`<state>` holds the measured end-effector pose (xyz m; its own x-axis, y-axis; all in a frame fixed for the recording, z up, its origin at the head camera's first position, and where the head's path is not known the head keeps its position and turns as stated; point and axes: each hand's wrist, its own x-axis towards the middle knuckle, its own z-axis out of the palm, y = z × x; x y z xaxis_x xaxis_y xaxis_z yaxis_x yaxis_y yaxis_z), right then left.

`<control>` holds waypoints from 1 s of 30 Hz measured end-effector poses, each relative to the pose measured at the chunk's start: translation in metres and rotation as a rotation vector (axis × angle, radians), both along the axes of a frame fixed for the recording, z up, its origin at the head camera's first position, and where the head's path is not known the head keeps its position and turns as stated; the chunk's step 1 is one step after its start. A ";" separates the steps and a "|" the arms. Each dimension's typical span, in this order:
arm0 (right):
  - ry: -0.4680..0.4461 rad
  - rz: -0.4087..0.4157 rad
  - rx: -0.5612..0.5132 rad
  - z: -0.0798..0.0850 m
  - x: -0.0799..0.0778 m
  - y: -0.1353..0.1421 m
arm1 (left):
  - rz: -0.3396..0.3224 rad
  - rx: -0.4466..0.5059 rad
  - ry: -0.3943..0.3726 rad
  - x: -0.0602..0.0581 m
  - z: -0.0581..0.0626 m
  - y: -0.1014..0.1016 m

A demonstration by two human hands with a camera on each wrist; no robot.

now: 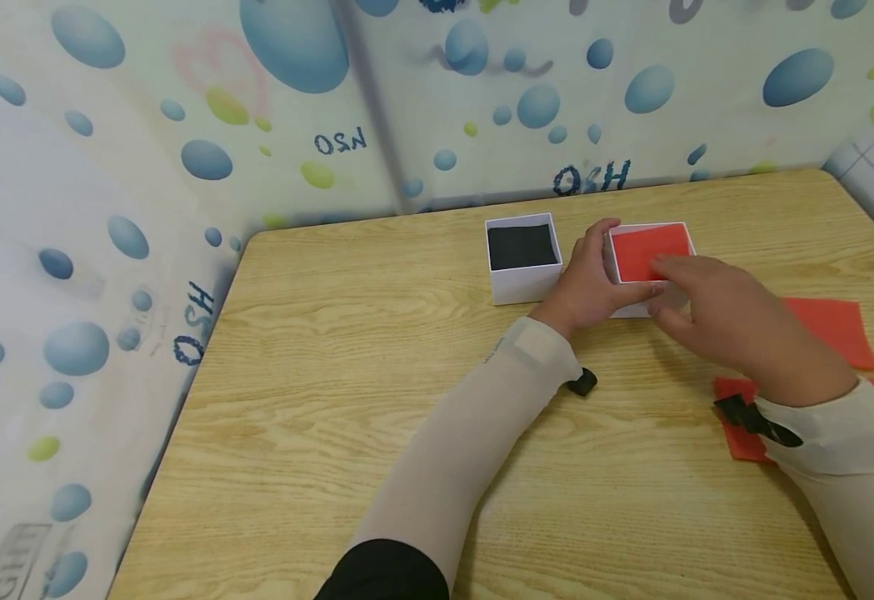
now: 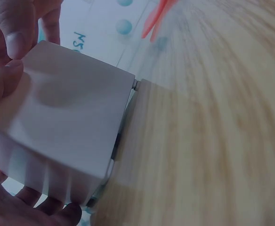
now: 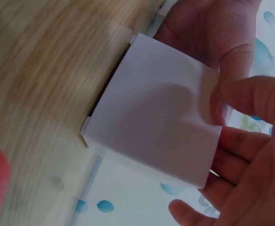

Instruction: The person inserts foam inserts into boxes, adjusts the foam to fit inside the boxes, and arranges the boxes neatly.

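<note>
A small white box stands near the table's back edge, with a red sheet lying level inside its opening. My left hand grips this box, thumb along the near rim and fingers round the left side. The left wrist view shows its fingers against the box wall. My right hand is over the opening, its fingers touching the red sheet and its thumb at the near rim. In the right wrist view the right hand lies beside the box's open end; what its fingertips press on is hidden there.
A second white box with a black sheet inside stands just left of my left hand. Two red pieces lie at the right: a far one and a near one partly under my right forearm. A patterned wall borders the wooden table.
</note>
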<state>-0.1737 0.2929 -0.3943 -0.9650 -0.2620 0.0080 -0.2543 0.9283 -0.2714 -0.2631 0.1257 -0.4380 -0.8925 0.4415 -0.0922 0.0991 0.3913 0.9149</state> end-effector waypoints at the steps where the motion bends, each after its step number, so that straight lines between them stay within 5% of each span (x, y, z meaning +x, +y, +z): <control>1: -0.014 0.010 0.003 -0.001 -0.001 0.000 | 0.001 -0.001 -0.002 0.000 0.000 0.000; 30: -0.050 0.028 0.038 -0.006 -0.005 -0.006 | 0.006 -0.007 -0.011 -0.002 0.001 0.000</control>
